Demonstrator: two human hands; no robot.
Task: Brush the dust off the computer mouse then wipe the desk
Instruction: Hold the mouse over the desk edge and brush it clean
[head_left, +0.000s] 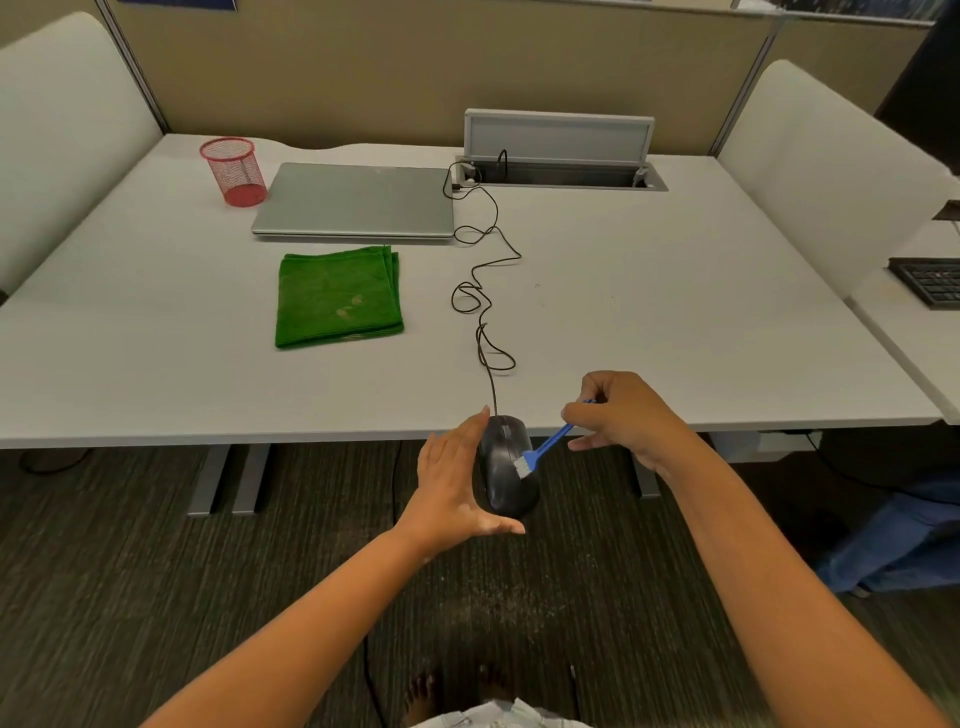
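- Right now the left hand (452, 483) grasps the black computer mouse (506, 467), fingers along its left side and thumb under its near end, holding it off the front edge of the desk (675, 312), above the carpet.
- Meanwhile the right hand (621, 415) pinches a small blue brush (545, 447) by its handle; the white bristles touch the right side of the mouse's back.
- Its black cable (480, 291) runs from the mouse's front up across the desk in several loose loops toward an open cable tray (561, 176) at the back.
- A folded green cloth (337, 296) lies flat on the desk, well left of the cable, just in front of a closed silver laptop (358, 200).
- 1 red mesh cup (234, 171) stands upright left of the laptop.
- Part of a dark keyboard (930, 280) shows at the right edge, on a neighbouring desk.
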